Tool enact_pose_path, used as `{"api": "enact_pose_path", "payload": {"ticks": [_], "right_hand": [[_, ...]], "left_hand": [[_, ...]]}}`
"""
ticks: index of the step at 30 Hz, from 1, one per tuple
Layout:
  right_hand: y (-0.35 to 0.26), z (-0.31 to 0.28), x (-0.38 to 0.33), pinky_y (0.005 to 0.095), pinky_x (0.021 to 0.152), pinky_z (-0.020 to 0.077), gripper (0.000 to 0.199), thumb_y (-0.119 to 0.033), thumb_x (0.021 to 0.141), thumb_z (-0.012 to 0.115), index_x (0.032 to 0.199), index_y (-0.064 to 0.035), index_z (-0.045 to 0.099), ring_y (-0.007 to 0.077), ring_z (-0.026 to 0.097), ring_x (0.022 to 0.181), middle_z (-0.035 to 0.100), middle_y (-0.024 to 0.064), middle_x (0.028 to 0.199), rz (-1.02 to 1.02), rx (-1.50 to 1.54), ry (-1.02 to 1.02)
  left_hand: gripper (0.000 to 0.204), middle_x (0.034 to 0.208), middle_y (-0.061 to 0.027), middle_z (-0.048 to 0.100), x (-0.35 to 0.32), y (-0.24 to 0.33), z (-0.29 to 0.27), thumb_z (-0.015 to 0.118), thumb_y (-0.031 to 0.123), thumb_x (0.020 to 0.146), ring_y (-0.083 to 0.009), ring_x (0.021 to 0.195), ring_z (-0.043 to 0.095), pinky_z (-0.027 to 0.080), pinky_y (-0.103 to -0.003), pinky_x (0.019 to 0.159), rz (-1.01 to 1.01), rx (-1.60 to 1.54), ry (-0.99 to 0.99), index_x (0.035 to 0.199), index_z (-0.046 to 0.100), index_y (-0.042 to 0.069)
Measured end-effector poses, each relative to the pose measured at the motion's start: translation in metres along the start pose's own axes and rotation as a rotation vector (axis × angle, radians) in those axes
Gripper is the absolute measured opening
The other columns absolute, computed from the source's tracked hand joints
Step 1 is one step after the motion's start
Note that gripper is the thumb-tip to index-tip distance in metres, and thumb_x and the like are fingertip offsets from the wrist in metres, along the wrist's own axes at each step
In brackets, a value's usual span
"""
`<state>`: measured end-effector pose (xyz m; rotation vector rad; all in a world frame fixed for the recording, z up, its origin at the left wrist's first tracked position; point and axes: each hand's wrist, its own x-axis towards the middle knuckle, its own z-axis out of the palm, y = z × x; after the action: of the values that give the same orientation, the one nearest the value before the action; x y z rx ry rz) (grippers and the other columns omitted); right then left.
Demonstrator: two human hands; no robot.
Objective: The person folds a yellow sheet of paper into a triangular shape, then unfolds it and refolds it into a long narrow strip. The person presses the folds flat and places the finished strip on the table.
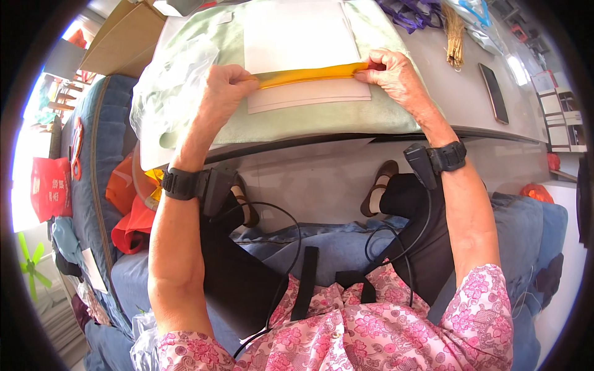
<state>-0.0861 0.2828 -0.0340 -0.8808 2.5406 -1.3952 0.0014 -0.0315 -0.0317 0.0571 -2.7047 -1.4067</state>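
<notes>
A narrow, shiny yellow-gold strip [306,75] stretches level between my two hands. My left hand [228,85] pinches its left end, and my right hand [385,69] grips the right end between thumb and fingers. White paper sheets [300,37] lie beneath and beyond the strip, their near edges showing below it. Under the paper a pale green cloth [213,127] covers the table. Whether the strip is folded paper or film, I cannot tell.
Clear plastic wrap [164,93] is bunched at the cloth's left. A phone [493,93] and a dried-straw bundle [453,40] lie to the right, with purple straps [409,13] beyond. A cardboard box [124,40] stands far left. Cables [296,226] run from my wrist devices.
</notes>
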Motion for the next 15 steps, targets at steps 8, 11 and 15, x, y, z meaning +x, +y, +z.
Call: {"api": "enact_pose_path", "payload": {"ticks": [8, 11, 15], "right_hand": [[0.008, -0.005, 0.000, 0.0316, 0.078, 0.0461, 0.028, -0.026, 0.085, 0.074, 0.101, -0.0026, 0.071, 0.0167, 0.057, 0.081, 0.062, 0.0069, 0.086, -0.065, -0.095, 0.004], [0.009, -0.009, 0.001, 0.0323, 0.080, 0.0455, 0.032, -0.031, 0.086, 0.073, 0.100, -0.0025, 0.071, 0.0175, 0.056, 0.083, 0.060, 0.0081, 0.084, -0.033, -0.126, -0.029], [0.006, -0.008, 0.001, 0.0301, 0.077, 0.0431, 0.029, -0.028, 0.086, 0.073, 0.095, -0.0002, 0.069, 0.0147, 0.052, 0.080, 0.054, 0.0047, 0.081, -0.025, -0.125, -0.030]], "left_hand": [[0.013, 0.072, -0.0014, 0.065, 0.001, 0.000, 0.001, 0.073, 0.008, 0.082, -0.0063, 0.067, 0.052, 0.042, -0.023, 0.064, -0.009, 0.012, -0.001, 0.087, 0.073, -0.003], [0.013, 0.073, -0.0017, 0.066, -0.001, 0.004, 0.001, 0.073, 0.008, 0.081, -0.0067, 0.068, 0.053, 0.043, -0.023, 0.065, -0.005, 0.031, -0.003, 0.087, 0.073, -0.003], [0.016, 0.072, -0.0052, 0.068, -0.001, 0.003, -0.001, 0.072, 0.010, 0.079, -0.0093, 0.067, 0.056, 0.046, -0.027, 0.064, 0.009, -0.025, 0.008, 0.086, 0.072, -0.004]]}}
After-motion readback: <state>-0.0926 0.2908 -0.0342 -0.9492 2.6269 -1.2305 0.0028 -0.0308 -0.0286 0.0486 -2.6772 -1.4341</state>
